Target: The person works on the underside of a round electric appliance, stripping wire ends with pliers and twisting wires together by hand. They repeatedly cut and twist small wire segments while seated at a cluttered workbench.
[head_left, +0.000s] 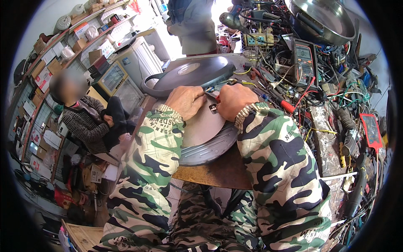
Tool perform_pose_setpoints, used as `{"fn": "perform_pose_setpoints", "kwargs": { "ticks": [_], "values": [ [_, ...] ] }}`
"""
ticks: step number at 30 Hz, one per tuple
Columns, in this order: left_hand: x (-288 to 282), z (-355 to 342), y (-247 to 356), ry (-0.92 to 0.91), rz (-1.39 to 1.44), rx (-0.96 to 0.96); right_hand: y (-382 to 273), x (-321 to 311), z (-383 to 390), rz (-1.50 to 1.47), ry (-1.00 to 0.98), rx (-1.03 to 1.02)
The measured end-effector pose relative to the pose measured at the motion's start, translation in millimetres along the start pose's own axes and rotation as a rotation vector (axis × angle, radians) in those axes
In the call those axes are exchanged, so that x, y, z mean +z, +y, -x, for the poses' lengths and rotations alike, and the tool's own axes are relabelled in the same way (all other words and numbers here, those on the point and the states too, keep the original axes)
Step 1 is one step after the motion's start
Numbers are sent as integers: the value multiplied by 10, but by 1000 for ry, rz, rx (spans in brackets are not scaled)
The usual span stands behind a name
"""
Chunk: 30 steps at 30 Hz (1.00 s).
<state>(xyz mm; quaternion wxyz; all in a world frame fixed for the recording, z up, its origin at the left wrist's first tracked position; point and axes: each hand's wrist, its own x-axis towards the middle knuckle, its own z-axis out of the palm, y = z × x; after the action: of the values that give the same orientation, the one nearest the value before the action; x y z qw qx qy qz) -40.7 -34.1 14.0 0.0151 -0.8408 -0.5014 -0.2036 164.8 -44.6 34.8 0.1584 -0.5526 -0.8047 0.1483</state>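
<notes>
I count my left hand (185, 102) and my right hand (236, 102), two in all, plus one grey disc (201, 128), one ribbed round base (208, 153) and one dark round cover (208, 72). Off to my right: one meter (304, 59), one big steel pan (329, 19), one red-framed paddle (370, 129), and wires (357, 97) too tangled to number. Company: two others, one seated person (88, 122) and one standing person (195, 31).

Over the far part of the round appliance (205, 128), the left hand (184, 103) is bending its fingers near the right hand (236, 101), which is curling inward. A dark round cover (197, 74) is lying beyond the appliance, a multimeter (305, 63) is standing to the appliance's right among tangled wires (360, 95), and a person (86, 124) is sitting to its left.
</notes>
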Motion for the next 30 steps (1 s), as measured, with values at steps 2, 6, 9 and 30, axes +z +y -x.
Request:
{"fn": "perform_pose_setpoints", "kwargs": {
  "ticks": [2,6,9,30],
  "values": [
    [31,12,-33,-7,115,-54,13,18,-7,-1,8,-6],
    [-28,37,47,-67,257,-155,36,26,-12,0,8,-1],
    [13,95,29,-42,493,-260,27,9,-10,-6,-8,7],
    [-79,166,-249,-158,593,-322,13,-18,3,9,-32,16]
  ]
}}
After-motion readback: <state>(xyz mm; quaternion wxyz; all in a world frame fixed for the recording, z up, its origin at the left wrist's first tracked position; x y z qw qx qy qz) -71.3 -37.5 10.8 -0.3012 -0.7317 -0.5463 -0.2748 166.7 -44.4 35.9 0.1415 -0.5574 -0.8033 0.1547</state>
